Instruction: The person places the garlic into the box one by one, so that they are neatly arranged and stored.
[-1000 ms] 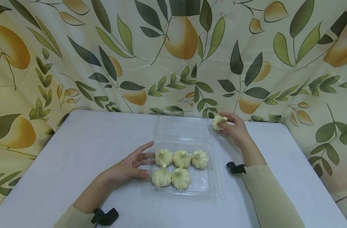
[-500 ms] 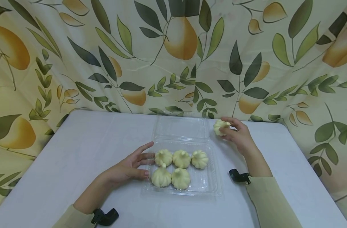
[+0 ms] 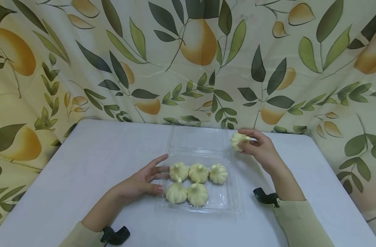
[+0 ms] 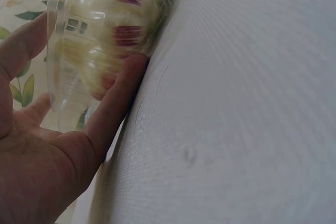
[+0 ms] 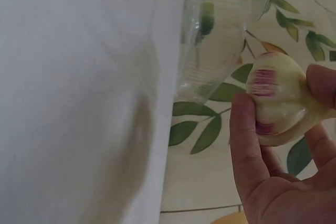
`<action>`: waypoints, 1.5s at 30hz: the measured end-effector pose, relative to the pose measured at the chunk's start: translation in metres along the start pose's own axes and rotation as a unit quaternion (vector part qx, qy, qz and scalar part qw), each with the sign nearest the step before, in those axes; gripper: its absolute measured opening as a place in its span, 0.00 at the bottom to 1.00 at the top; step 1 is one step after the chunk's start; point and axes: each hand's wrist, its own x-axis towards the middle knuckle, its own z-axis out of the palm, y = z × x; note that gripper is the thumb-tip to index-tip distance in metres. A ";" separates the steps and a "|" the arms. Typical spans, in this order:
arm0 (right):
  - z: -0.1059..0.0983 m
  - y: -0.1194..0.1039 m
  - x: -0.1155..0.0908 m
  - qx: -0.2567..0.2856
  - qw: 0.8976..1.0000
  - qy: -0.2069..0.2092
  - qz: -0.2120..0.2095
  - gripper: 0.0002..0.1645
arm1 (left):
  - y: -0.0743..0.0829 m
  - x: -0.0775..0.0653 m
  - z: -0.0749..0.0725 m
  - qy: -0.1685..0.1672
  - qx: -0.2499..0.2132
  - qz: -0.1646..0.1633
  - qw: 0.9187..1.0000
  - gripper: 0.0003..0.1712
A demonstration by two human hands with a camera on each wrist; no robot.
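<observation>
My right hand [image 3: 262, 151] holds a garlic bulb [image 3: 238, 141] between thumb and fingers, raised beside the right edge of the clear plastic box. In the right wrist view this bulb [image 5: 278, 100] shows purplish streaks on pale skin. The clear box [image 3: 225, 200] stands with its lid [image 3: 197, 139] folded back, and several garlic bulbs [image 3: 197, 195] lie in it in two rows. Bare box floor shows at its front right. With fingers spread, my left hand [image 3: 141, 181] rests against the box's left side; in the left wrist view its thumb [image 4: 118, 95] lies along the box wall.
A white-covered table [image 3: 113, 147] carries the box. Behind it hangs a curtain [image 3: 188, 85] printed with fruit and leaves. Each wrist wears a small black camera mount, such as the right one [image 3: 265, 197].
My right hand has drawn a little nearer with its garlic bulb, which is slightly lower in the head view. The left hand and the box have kept their places.
</observation>
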 end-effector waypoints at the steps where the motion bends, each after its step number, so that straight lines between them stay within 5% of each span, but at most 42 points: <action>1: 0.001 -0.001 0.000 -0.002 1.000 -0.005 -0.007 0.26 | 0.000 0.000 0.000 0.000 0.000 0.000 1.000 0.58; 16: 0.018 -0.025 -0.008 -0.115 0.989 -0.091 -0.003 0.25 | 0.000 -0.001 -0.001 -0.002 0.002 0.005 1.000 0.57; 23: 0.022 -0.030 -0.012 -0.120 0.983 -0.132 -0.047 0.24 | 0.001 -0.002 0.000 0.000 0.004 0.003 1.000 0.57; 45: 0.028 -0.041 -0.020 -0.114 0.964 -0.220 -0.095 0.24 | 0.002 -0.002 0.001 0.004 0.001 -0.008 1.000 0.57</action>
